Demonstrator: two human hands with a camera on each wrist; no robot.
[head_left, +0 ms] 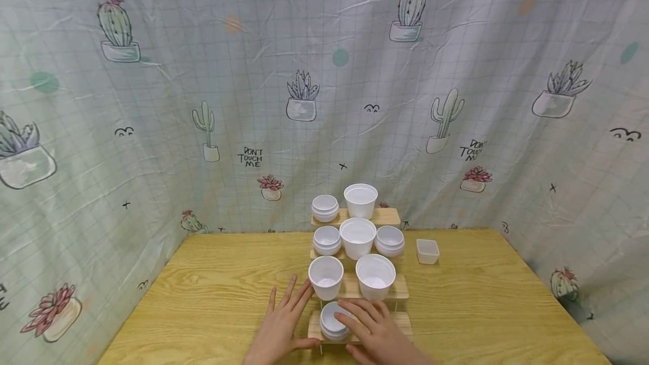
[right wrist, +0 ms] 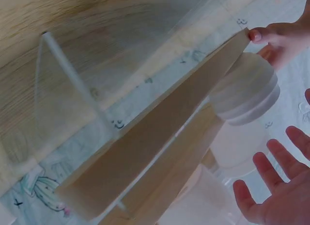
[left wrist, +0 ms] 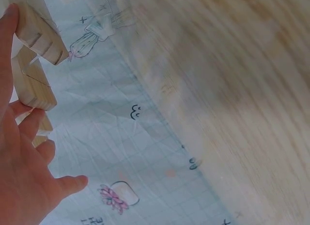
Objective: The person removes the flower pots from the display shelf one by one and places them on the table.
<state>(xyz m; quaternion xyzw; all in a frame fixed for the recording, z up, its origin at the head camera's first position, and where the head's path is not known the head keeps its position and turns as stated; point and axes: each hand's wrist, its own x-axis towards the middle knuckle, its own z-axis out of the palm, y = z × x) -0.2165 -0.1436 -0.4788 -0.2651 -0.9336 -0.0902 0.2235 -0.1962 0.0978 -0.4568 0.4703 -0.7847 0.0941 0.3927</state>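
Observation:
A tiered wooden stand (head_left: 403, 323) with several steps carries white plastic cups and small ribbed jars. At its left side my left hand (head_left: 284, 323) spreads its fingers along the step ends, and its thumb touches the end of the lowest step (right wrist: 160, 133). In the left wrist view, fingertips rest against the wooden step ends (left wrist: 36, 91). A small white jar (head_left: 332, 320) stands on the lowest step. My right hand (head_left: 377, 334) reaches over that step, fingers extended and overlapping the jar in the head view. In the right wrist view the jar (right wrist: 247, 91) is apart from those fingers.
Above the lowest step stand two white cups (head_left: 326, 277), then a cup (head_left: 358, 238) between two jars (head_left: 390, 241), then a jar (head_left: 325, 208) and a cup (head_left: 361, 200) on top. A small square container (head_left: 428, 252) sits right of the stand. A cactus-print curtain (head_left: 324, 145) hangs behind the wooden table (head_left: 218, 286).

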